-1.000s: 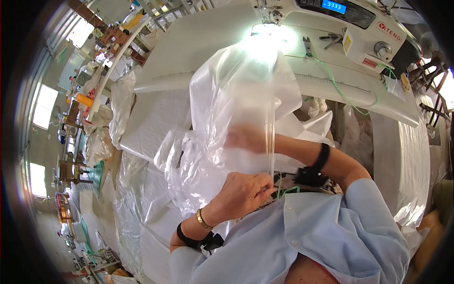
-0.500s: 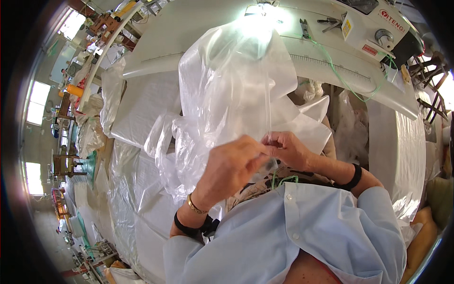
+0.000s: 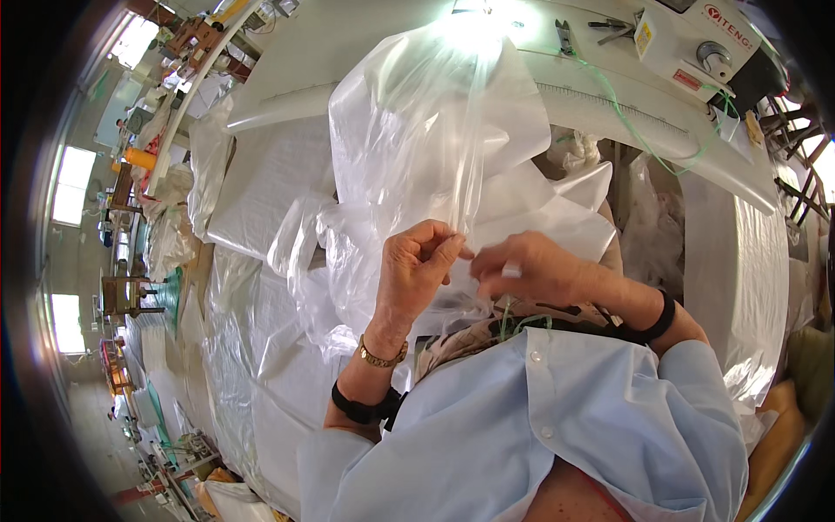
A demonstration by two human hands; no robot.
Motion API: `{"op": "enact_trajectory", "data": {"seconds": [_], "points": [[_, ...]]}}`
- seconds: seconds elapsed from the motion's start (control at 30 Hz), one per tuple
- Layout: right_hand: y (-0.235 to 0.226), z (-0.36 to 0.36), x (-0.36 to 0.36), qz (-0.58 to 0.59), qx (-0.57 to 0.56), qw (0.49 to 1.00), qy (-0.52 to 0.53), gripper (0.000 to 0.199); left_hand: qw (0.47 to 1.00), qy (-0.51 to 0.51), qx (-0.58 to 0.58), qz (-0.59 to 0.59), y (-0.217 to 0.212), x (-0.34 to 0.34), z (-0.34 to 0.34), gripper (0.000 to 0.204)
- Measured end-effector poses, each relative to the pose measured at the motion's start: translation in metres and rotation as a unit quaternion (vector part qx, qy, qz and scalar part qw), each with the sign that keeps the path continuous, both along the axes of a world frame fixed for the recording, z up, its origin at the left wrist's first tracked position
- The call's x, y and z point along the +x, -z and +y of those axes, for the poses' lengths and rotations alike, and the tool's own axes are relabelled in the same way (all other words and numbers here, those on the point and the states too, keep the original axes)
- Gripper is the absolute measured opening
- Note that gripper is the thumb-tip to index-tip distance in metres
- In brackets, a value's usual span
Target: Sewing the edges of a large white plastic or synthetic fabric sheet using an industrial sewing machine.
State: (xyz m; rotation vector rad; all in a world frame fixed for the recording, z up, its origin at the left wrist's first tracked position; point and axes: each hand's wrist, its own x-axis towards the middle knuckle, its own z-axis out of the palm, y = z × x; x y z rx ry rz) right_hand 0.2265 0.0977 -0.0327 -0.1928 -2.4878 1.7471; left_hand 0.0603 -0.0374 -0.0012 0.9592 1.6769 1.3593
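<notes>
A large clear plastic sheet (image 3: pixel 409 148) hangs in folds from the sewing table toward my lap. My left hand (image 3: pixel 416 268) is closed in a pinch at the lower end of a gathered, narrow fold of this sheet, thumb against forefinger. Just right of it, my right hand (image 3: pixel 544 271) is smeared by motion, with its fingers pointing at the left fingertips. Whether it grips any plastic cannot be made out. The sheet's far end lies under a bright lamp (image 3: pixel 474 26), where glare hides the detail.
On the table (image 3: pixel 304 52) lie small snips (image 3: pixel 564 36) with a green cord (image 3: pixel 622 113) running from them. A white machine head (image 3: pixel 696 43) stands at the far right. More plastic sheeting (image 3: pixel 270 187) covers the left side; a white stack (image 3: pixel 735 278) is at right.
My left hand has moved up and settled into a pinch on the fold. The right hand, which was pinching the plastic, has shifted slightly down and is now blurred.
</notes>
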Motion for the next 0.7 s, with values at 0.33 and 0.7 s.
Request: {"op": "enact_trajectory", "data": {"seconds": [0.33, 0.7], "points": [[0.091, 0.107, -0.026, 0.142, -0.274, 0.872, 0.381, 0.062, 0.993, -0.032, 0.043, -0.105, -0.015, 0.003, -0.014, 0.007], [0.015, 0.054, 0.013, 0.070, 0.280, 0.932, 0.219, 0.027, 0.994, 0.004, 0.109, 0.001, -0.049, -0.003, -0.008, 0.010]]}}
